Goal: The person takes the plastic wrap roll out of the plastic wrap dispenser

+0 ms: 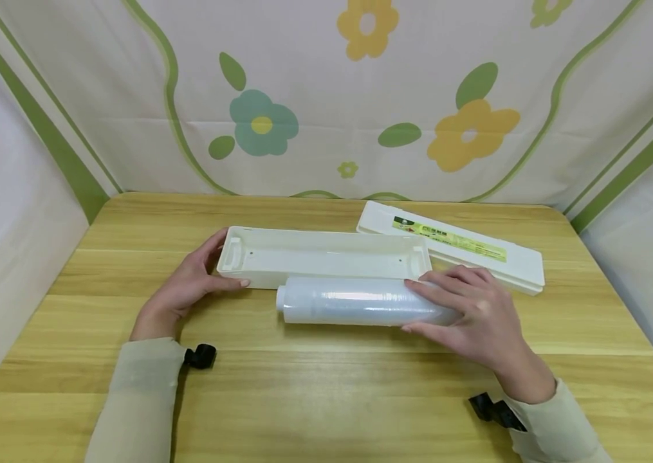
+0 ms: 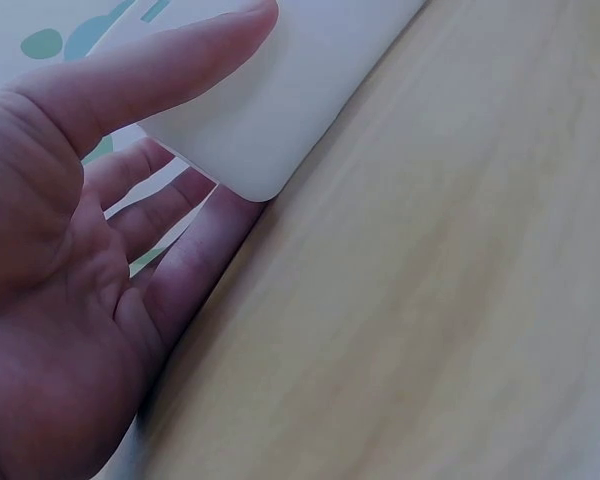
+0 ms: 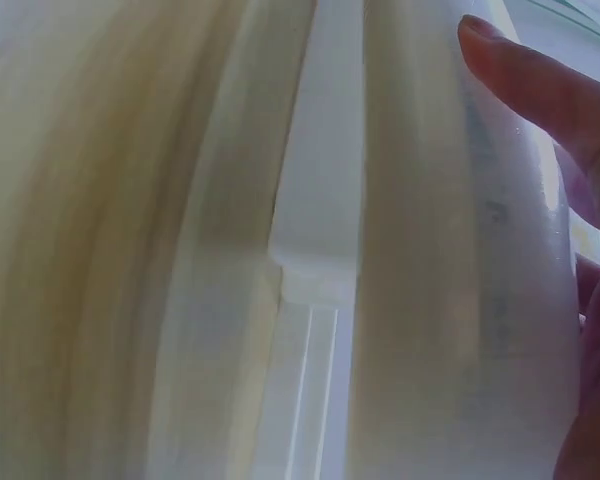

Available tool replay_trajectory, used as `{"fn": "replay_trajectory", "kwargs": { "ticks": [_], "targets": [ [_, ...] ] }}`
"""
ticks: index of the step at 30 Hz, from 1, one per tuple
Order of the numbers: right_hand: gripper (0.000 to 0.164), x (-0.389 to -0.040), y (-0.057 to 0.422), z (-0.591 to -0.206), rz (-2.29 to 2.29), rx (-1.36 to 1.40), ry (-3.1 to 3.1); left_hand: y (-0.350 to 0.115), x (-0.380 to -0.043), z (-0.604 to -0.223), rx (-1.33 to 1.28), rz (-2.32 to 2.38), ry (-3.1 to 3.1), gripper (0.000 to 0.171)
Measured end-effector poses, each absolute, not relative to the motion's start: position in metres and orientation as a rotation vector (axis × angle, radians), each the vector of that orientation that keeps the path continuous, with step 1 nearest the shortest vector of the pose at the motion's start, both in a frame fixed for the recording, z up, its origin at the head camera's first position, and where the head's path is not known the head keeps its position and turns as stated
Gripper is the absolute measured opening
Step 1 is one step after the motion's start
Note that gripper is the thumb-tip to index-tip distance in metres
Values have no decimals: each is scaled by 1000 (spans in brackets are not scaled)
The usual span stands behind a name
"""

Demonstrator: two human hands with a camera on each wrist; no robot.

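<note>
A long white open plastic box [image 1: 326,254] rests on the table, its inside showing small holders at both ends. My left hand [image 1: 190,280] holds the box's left end, thumb along the front wall and fingers around the far corner. In the left wrist view the thumb [image 2: 170,75] presses the box wall [image 2: 250,130]. My right hand [image 1: 477,308] grips the right end of a roll of cling film [image 1: 349,302], which lies lengthwise in front of the box and overlaps its front edge. The right wrist view shows the shiny roll [image 3: 450,300] close up, thumb on its side.
Behind and to the right lies a long white lid [image 1: 520,263] with a green and yellow label [image 1: 448,239], angled on the wooden table [image 1: 326,399]. Flower-patterned cloth [image 1: 326,161] hangs along the table's back and sides.
</note>
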State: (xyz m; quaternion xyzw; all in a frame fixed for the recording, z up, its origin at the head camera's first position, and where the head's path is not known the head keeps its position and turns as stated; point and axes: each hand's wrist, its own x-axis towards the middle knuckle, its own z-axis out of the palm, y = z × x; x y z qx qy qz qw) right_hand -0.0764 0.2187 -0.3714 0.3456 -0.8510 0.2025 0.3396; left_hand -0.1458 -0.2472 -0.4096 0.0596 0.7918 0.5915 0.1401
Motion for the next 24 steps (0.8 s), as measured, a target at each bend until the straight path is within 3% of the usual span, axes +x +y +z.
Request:
{"fn": "replay_trajectory", "kwargs": {
  "ticks": [24],
  "targets": [
    [61, -86, 230, -388, 616, 915, -2336, -252, -148, -411, 198, 1712, 2289, 113]
  ]
}}
